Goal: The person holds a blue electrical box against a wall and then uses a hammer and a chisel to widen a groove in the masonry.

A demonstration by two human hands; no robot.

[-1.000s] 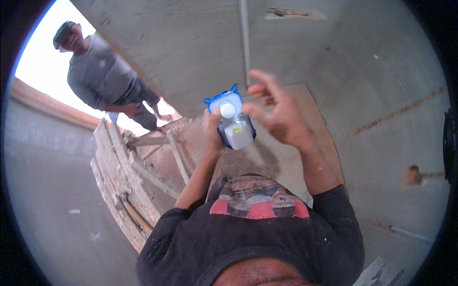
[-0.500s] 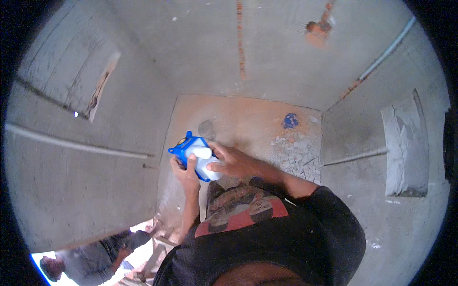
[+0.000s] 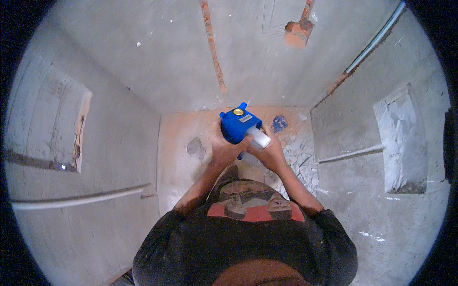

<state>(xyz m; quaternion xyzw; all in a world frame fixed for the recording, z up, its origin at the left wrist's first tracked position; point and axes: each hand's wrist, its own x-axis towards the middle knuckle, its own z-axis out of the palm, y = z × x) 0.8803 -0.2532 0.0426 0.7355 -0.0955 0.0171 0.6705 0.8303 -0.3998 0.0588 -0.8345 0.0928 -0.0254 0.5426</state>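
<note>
Holding the device (image 3: 233, 130) between them, left hand (image 3: 224, 148) and right hand (image 3: 270, 151) are wrapping its sides (how firmly isn't showing); a slackening grip could be letting it drop.

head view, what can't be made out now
Head view: blue device, lower part partly hidden by left hand and right hand.
Head view: label print, too small.
Head view: blue floor item, too small to identify.
Head view: white pipe, outer end cut off.

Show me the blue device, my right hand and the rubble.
Blue device (image 3: 234, 127), head view: its blue casing.
Right hand (image 3: 271, 154), head view: middle of hand.
Rubble (image 3: 300, 155), head view: middle of the pile.
</note>
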